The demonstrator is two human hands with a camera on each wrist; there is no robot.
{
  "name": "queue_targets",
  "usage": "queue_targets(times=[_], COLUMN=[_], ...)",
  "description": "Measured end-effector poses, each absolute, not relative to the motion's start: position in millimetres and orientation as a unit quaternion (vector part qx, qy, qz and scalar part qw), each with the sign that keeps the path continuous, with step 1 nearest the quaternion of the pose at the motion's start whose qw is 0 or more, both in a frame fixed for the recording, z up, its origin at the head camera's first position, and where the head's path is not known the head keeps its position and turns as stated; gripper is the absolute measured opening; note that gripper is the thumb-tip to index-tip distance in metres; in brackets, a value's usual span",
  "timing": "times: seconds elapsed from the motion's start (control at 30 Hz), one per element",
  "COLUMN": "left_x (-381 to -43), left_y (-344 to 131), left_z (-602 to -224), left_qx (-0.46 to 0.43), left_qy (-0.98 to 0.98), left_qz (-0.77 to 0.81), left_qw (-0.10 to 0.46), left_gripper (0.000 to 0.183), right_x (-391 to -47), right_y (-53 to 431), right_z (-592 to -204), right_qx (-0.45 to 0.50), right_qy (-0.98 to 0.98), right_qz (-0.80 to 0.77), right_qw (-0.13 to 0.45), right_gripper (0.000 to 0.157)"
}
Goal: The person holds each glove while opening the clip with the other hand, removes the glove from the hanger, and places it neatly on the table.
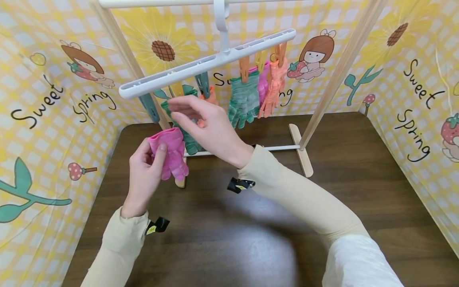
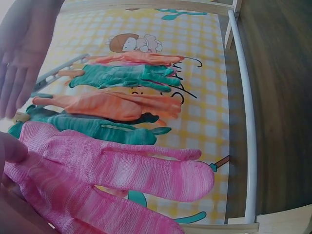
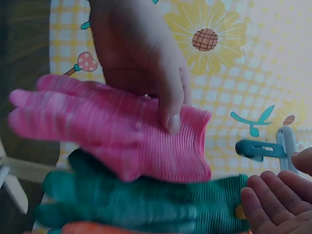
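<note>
Head view: left hand (image 1: 143, 175) grip clamped on pink glove (image 1: 171, 153), thumb on the cuff, held just below the white peg hanger (image 1: 208, 61). Right hand (image 1: 206, 127) fingers apart, holding nothing, beside the teal glove (image 1: 188, 139) under that hanger, above the tabletop (image 1: 358, 175).

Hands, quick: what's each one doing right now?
Left hand: pinches the pink glove.
Right hand: open, holding nothing, by the teal clip.
</note>
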State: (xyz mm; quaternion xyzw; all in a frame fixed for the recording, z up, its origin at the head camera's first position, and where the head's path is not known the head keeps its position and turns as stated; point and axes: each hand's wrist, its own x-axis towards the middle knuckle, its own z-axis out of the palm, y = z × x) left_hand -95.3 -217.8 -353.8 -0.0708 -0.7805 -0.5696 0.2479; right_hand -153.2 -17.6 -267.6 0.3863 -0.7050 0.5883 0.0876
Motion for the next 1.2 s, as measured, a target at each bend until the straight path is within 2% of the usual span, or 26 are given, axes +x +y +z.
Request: queue_targets(times=[0.37, 0.83, 1.2], left_x=[-90.1, -84.7, -89.7], left_y=[-224.6, -262.6, -289.0], left_z=[-365.9, -384.3, -401.2], left_qx=[-0.056, -0.036, 0.001], left_qy=[-0.798, -0.84, -0.872], left_qz=[-0.542, -0.465, -0.394], left_qw=[0.256, 0.277, 0.292], left_gripper=[0.011, 0.006, 0.013], right_x=[-147.5, -141.2, -135.3], right_y=[38.1, 109.3, 140.3], right_z=[-316.5, -356.8, -387.6], right_qx=[0.385, 0.308, 0.268], right_qy=[-0.744, -0.821, -0.857], right_qz=[0.529, 0.47, 0.432], right_qw=[0.133, 0.104, 0.082], right_gripper=[0.024, 0.024, 0.026])
